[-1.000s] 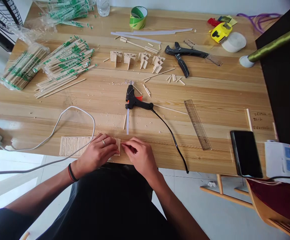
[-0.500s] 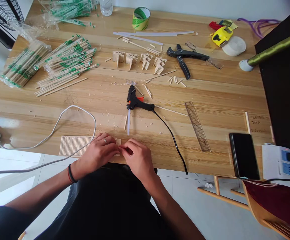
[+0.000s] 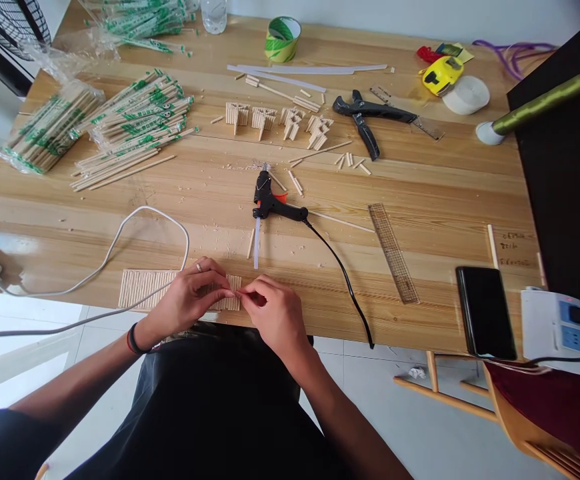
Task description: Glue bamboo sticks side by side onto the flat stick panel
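Observation:
A flat panel of short wooden sticks (image 3: 143, 288) laid side by side rests along the table's front edge. Over its right part, my left hand (image 3: 195, 293) has thumb and fingertips pinched together; whatever is between them is too small to name. My right hand (image 3: 275, 310) is at the panel's right end, thumb and forefinger pressed together and nearly meeting the left fingertips. What it pinches is hidden. A white cable (image 3: 157, 212) loops across the panel and passes beneath or beside my left hand. Beyond my hands lies a black glue gun (image 3: 273, 203) with a clear glue stick in it.
Wrapped chopsticks (image 3: 140, 113) lie at the back left. Small stick assemblies (image 3: 263, 119) stand mid-table near black cutters (image 3: 363, 117). A clear ruler (image 3: 394, 253), a phone (image 3: 486, 312) and a power strip (image 3: 553, 330) are on the right. The glue gun's black cord (image 3: 347, 280) reaches the front edge.
My left hand has turned and opened its grip slightly, so its thumb now shows; it stays at the panel. My right hand has barely moved. The white cable has shifted a little.

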Tool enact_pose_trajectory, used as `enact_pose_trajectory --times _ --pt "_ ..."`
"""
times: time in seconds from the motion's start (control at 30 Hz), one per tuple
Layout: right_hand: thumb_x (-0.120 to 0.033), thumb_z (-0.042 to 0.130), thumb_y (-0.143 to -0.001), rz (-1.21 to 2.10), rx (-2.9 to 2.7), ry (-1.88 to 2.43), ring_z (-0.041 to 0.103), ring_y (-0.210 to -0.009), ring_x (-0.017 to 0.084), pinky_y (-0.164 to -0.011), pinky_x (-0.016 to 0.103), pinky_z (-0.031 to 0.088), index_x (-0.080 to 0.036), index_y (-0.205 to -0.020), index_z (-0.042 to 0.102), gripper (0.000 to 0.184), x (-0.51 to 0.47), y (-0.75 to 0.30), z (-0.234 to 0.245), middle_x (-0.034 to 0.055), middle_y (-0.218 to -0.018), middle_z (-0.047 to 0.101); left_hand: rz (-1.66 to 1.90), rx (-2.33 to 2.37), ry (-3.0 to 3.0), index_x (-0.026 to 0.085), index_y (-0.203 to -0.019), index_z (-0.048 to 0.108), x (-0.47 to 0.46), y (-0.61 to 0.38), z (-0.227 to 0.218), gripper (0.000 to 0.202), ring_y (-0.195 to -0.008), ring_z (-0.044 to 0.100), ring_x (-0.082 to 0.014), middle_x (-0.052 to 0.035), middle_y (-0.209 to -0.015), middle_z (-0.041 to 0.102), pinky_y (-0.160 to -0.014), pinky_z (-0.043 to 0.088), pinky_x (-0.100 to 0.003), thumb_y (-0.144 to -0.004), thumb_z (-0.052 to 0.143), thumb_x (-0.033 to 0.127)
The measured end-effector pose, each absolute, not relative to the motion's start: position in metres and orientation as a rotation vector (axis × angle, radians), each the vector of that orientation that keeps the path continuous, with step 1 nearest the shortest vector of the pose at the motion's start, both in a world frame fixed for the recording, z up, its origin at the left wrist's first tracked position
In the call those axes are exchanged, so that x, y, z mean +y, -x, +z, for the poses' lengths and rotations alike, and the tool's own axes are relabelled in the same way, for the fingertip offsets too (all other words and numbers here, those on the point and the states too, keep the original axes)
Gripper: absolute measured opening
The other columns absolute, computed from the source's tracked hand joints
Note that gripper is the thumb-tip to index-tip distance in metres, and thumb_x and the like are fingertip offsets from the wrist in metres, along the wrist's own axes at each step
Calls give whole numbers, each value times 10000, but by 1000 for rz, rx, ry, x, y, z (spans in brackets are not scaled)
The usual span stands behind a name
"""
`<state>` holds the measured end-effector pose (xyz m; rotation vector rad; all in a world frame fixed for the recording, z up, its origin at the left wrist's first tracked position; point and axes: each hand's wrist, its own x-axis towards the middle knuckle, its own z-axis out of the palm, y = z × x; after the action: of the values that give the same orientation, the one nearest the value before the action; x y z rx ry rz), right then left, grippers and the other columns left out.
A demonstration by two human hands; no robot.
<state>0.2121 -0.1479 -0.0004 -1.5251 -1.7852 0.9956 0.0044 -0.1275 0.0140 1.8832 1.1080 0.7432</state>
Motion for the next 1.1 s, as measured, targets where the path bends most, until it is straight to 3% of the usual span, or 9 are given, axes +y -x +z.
enact_pose_trajectory --times 0.23,0.43,0.6,0.73,0.87,1.1 --pt "-151 762 -919 1154 -1692 1445 714 -717 180 -668 269 506 -207 -851 795 95 -143 -221 0 23 -811 780 761 1123 -1810 196 -953 735 -130 -4 14 106 -920 644 -160 -30 -968 669 -825 511 -258 -1032 677 236" --pt "-214 693 -980 1207 -1621 1377 668 -681 168 -631 267 498 -206 -860 783 151 -148 -228 1 13 -794 748 782 1112 -1807 187 -942 722 -131 -5 12 152 -916 645 -163 -37 -958 667 -823 511 -262 -1053 620 198" --pt "-214 754 -950 1225 -1626 1342 642 -650 167 -591 273 476 -203 -891 812 83 -154 -226 1 15 -779 731 792 1105 -1820 189 -956 726 -134 -12 17 150 -911 645 -167 -38 -959 670 -822 504 -268 -1055 614 204" --pt "-178 819 -894 1226 -1653 1316 684 -724 193 -677 298 519 -216 -1001 820 114 -158 -220 1 25 -839 738 812 1099 -1830 193 -974 726 -137 -19 20 128 -929 642 -171 -41 -967 672 -839 494 -271 -1054 630 221" --pt "-190 781 -922 1199 -1647 1318 679 -753 216 -722 330 517 -228 -924 801 44 -160 -216 0 36 -825 746 829 1101 -1834 189 -984 724 -138 -23 21 125 -956 648 -183 -54 -987 687 -851 498 -281 -1055 642 253" --pt "-291 658 -1005 1251 -1544 1321 625 -699 175 -649 288 479 -210 -856 734 186 -160 -229 2 21 -798 695 811 1101 -1857 194 -941 759 -141 -18 13 255 -901 665 -174 -51 -939 685 -801 527 -271 -1067 617 364"
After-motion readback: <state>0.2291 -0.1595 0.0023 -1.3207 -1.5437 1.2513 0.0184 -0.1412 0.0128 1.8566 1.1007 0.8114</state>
